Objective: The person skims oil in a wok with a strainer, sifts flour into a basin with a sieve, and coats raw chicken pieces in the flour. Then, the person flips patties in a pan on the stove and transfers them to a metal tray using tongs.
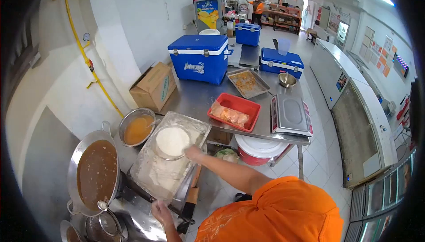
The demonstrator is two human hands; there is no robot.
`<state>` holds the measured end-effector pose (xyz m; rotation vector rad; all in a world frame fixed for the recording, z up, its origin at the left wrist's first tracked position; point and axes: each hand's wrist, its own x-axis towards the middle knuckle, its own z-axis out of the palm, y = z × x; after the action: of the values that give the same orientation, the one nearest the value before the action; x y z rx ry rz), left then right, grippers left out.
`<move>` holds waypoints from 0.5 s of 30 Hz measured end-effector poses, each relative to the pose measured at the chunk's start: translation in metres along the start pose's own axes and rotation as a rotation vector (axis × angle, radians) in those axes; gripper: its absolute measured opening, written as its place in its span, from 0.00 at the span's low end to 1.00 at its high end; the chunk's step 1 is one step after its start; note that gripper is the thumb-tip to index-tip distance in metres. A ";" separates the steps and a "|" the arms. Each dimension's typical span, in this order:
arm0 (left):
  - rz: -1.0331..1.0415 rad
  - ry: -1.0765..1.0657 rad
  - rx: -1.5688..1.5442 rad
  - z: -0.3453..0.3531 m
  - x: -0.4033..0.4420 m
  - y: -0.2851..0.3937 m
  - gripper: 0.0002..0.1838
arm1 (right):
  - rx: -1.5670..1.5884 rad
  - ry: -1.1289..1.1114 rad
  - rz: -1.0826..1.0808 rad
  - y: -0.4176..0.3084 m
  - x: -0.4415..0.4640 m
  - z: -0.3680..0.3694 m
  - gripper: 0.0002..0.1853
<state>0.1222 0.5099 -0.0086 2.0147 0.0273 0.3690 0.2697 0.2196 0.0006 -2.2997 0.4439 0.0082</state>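
Observation:
A round metal-rimmed sieve [170, 157], full of white flour [173, 141], is over the far half of a rectangular metal tray [202, 124]. My right hand [193, 153] is closed on the sieve's right rim. More flour lies loose and streaked across the nearer part of the tray. Down at the tray's near edge, my left hand [162, 213] has its fingers curled against the corner; its exact grip is partly hidden. Left of the tray stand a bowl of orange-brown liquid [138, 130] and a large wok of brown liquid [96, 175].
A red basin [254, 117] with a bagged pinkish food, a scale [291, 114] and a baking tray [263, 90] occupy the steel table. Behind them are blue coolers [197, 60] and a cardboard box [155, 85]. A person [257, 9] stands far back.

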 end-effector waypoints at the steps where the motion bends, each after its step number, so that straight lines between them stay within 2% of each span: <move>1: 0.024 -0.004 0.056 -0.011 -0.005 -0.029 0.15 | -0.003 0.050 0.021 0.006 -0.003 0.013 0.18; 2: 0.043 -0.008 0.116 -0.025 -0.016 -0.068 0.16 | -0.006 0.095 0.044 0.012 -0.008 0.022 0.18; 3: 0.003 0.024 0.110 -0.031 -0.020 -0.075 0.17 | -0.007 0.139 0.069 0.016 -0.013 0.028 0.18; 6: -0.220 0.195 -0.049 -0.036 -0.026 -0.047 0.20 | 0.046 -0.190 0.137 0.018 0.000 -0.008 0.20; 7: -0.316 0.079 0.033 -0.036 -0.018 -0.069 0.21 | -0.537 -0.326 -0.233 0.025 0.008 -0.009 0.23; 8: -0.400 -0.049 0.122 -0.035 -0.009 -0.089 0.24 | -0.343 -0.143 -0.123 0.041 0.026 0.017 0.22; 9: -0.503 -0.070 -0.043 -0.030 -0.005 -0.083 0.24 | -0.144 0.034 -0.011 0.069 0.041 0.064 0.21; 10: -0.602 -0.091 -0.209 -0.024 -0.001 -0.070 0.24 | 0.057 0.209 0.101 0.050 0.022 0.058 0.20; 11: -0.615 -0.063 -0.429 -0.019 0.003 -0.055 0.19 | -0.003 0.160 0.119 0.030 0.006 0.047 0.18; 14: 0.458 -0.467 0.712 -0.010 0.036 -0.123 0.15 | -0.598 -0.223 -0.365 0.028 0.015 0.018 0.17; 15: 0.365 -0.363 0.376 0.000 0.026 -0.118 0.13 | -0.542 -0.197 -0.315 0.025 0.011 0.018 0.17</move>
<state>0.1637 0.5687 -0.1054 2.4359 -0.5389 0.2299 0.2748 0.2128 -0.0314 -2.8418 -0.0375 0.2210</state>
